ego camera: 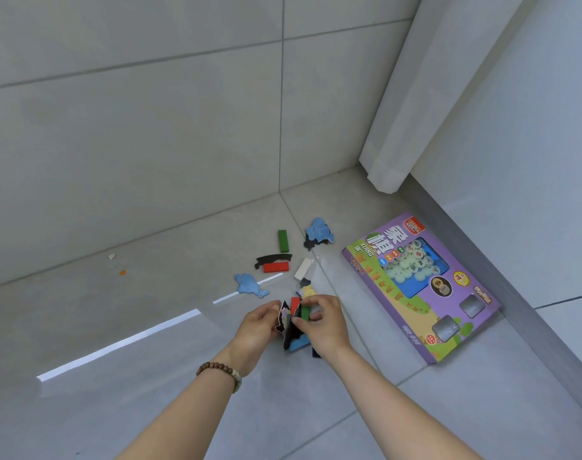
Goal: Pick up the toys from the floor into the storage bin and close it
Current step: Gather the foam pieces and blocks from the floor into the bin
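While both hands clamp several pieces as one stack, likely for single carry: left hand (259, 322) curled round toy bundle (292, 323); right hand (324, 322) pinching its other side. Loose on floor (133, 310), just beyond: green block (283, 241), red block (276, 267), white block (303, 268), blue cutout (249, 285). Storage bin not in view.

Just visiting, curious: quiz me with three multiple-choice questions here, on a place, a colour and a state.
1. Where is the purple game box? A on a shelf; B on the floor by the wall; C between the hands.
2. The block along the black curved piece is: A red; B yellow; C pink.
3. The left hand and right hand are: A empty; B pressing the box; C holding a bundle of toy pieces.
Answers: B, it lies at the wall's foot; A, the red block lies beside it; C, both hold the bundle.
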### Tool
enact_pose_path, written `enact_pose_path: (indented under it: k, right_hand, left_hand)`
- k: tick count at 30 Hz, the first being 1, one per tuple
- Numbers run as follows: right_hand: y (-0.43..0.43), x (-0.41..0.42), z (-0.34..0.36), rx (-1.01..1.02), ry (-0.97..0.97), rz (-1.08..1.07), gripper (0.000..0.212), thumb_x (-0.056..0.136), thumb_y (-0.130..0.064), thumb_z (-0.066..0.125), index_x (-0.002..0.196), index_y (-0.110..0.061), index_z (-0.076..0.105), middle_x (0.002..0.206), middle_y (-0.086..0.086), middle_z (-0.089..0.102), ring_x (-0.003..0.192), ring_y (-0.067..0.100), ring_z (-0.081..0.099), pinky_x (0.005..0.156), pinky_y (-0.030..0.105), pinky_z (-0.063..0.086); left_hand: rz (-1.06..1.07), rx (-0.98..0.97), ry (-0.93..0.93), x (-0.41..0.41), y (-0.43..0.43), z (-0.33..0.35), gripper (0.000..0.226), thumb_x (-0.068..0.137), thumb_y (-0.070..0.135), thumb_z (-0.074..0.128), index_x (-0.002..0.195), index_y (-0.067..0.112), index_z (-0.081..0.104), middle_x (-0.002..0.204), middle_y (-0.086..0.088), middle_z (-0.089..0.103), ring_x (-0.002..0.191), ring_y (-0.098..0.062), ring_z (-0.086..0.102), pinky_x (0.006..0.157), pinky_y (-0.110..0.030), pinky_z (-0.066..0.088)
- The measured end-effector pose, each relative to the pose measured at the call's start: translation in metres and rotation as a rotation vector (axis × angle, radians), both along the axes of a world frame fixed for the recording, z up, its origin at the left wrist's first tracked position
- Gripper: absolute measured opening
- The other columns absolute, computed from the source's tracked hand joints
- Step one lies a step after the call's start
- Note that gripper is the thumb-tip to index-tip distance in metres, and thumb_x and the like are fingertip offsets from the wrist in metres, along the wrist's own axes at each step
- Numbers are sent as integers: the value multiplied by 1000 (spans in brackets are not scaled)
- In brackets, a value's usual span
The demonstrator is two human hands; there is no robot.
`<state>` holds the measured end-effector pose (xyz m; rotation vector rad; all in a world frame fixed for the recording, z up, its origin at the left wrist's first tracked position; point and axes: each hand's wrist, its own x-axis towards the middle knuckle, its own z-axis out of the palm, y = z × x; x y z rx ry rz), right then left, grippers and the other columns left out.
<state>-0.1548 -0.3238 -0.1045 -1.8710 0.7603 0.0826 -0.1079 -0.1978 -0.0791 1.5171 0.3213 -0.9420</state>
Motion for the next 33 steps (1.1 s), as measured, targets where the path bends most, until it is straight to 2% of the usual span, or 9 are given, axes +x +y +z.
enact_pose_path:
  k: [3,7,13,19,22,24,26,30,33]
  right_hand:
    - [1,-3,0,105,12,-1,43,72,-6,77,104,-23,52,104,-1,56,78,9,53,63,8,43]
    - [-2,-4,7,314,10,-111,59,70,2,77,115,-16,44,100,2,58,78,9,57,64,12,48]
    - [14,-4,10,534,17,-181,57,72,-1,77,120,-13,49,110,12,64,95,20,65,80,26,55]
    - [24,2,34,586,-33,-56,19,87,-15,65,105,-20,64,105,3,69,96,14,66,80,23,55]
    - [11,-1,48,688,-42,15,23,96,-18,50,111,-12,66,104,1,71,99,11,67,77,20,55]
    - [-4,-5,51,615,-53,-5,18,93,-17,55,107,-16,67,100,-1,71,97,13,67,74,19,55]
    - [-18,-12,44,415,-42,12,16,86,-15,66,100,-21,68,100,-2,69,94,14,62,73,15,52]
    - [-23,-28,18,26,58,304,29,72,-18,80,96,-27,68,100,-5,55,91,7,52,76,1,38]
    - [-16,-34,2,-166,86,402,32,67,-21,82,94,-30,67,98,-9,50,99,8,47,83,6,36]
  left_hand:
    - [-7,-32,-4,1,1,0,28,101,11,36,110,9,63,102,-10,70,91,-19,65,79,-24,54]
    - [12,-35,10,-1,4,-1,23,100,10,40,110,10,61,106,-8,68,95,-15,64,71,-14,53]
    - [38,-72,77,0,8,0,32,101,16,39,128,5,53,121,-15,62,112,-27,59,101,-38,45]
    - [121,-206,181,6,9,10,49,99,47,29,111,15,64,101,-11,72,96,-25,66,83,-37,53]
    - [109,-205,168,9,15,10,50,91,55,43,108,13,65,102,-11,71,95,-25,66,83,-37,53]
    - [168,-223,171,10,17,8,47,84,46,61,118,13,61,111,-11,66,95,-23,63,85,-36,54]
    - [243,-239,187,9,20,7,35,83,33,67,112,14,62,102,-9,62,83,-18,59,73,-30,55]
    - [258,-185,188,3,25,10,17,89,28,62,97,13,62,86,-3,62,68,-13,54,56,-21,52]
    - [290,-209,225,0,31,9,15,95,22,52,104,13,61,100,-5,68,83,-19,65,56,-22,56]
